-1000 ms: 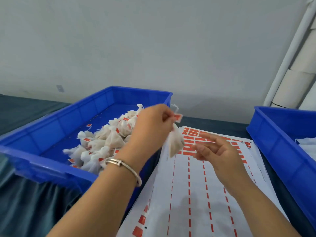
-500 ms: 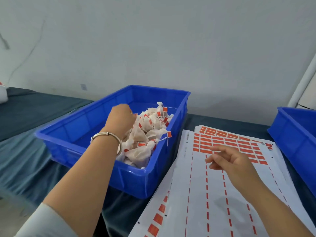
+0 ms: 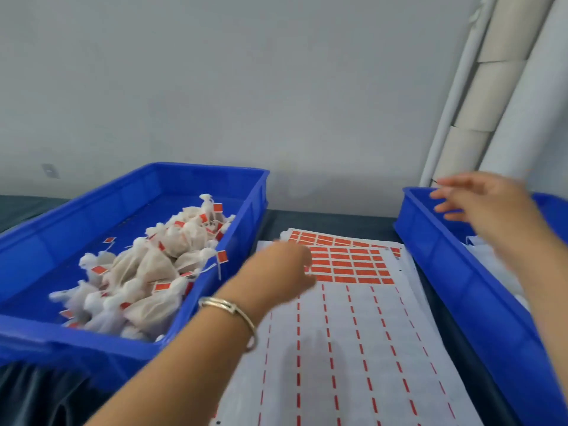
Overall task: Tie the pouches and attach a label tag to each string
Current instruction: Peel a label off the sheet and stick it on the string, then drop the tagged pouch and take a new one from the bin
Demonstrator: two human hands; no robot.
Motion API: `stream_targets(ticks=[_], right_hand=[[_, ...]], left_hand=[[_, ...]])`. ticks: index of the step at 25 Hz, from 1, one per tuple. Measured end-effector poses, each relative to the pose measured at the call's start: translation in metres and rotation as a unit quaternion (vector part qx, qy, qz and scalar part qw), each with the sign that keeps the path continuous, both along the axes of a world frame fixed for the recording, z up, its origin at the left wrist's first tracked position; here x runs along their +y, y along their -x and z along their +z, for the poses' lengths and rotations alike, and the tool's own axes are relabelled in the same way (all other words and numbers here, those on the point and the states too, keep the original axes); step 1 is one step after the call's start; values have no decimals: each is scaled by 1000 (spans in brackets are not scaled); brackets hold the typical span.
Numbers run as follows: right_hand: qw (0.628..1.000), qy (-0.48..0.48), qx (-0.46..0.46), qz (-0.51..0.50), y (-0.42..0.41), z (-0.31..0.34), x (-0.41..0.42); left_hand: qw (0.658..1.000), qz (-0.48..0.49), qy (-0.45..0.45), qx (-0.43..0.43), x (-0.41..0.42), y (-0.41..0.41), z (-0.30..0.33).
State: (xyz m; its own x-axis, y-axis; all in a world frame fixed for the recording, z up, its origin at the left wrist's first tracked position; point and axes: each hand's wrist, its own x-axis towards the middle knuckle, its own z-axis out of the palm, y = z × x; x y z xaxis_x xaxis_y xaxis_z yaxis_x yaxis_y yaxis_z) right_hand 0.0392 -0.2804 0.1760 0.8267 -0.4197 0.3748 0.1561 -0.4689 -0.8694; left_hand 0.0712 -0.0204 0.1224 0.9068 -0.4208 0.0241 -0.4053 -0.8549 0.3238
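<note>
A heap of tied, tagged pouches (image 3: pixel 147 265) fills the left bin (image 3: pixel 46 241), many labels (image 3: pixel 347 262) remain, and both the left hand (image 3: pixel 276 272) and right hand (image 3: pixel 479 204) hold nothing, the right spread over the right bin (image 3: pixel 430 247).

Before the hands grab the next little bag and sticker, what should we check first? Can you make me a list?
1. Right hand free to take a bag: ok, fingers spread, holding nothing, over the right blue bin.
2. Bags waiting in that bin: cannot tell, only a bit of white shows inside.
3. Left hand free to peel a sticker: cannot tell, it lies blurred at the edge of the red labels.
4. Stickers left on the label sheet: ok, several red rows remain at its far end.
5. Room in the left blue bin for finished pouches: ok, bare floor shows beside the pile.
</note>
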Motion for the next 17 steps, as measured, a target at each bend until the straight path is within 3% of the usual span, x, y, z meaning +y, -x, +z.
stream_targets(ticks=[2, 5, 8, 11, 14, 17], right_hand=[[998, 2, 19, -58, -8, 8, -39], [981, 35, 155, -112, -15, -13, -92], [922, 163, 327, -125, -20, -59, -126], [851, 266, 447, -67, -23, -100, -137], [831, 331, 446, -30, -32, -114, -143], [853, 328, 398, -86, -34, -99, -153]], left_hand=[[994, -52, -50, 83, -28, 8, -41], [990, -56, -82, 98, -53, 6, -94], [994, -34, -72, 74, -59, -6, -126], [997, -21, -48, 55, -60, -16, -146], [999, 4, -42, 23, -61, -20, -155], [999, 12, -40, 10, -61, -19, -157]])
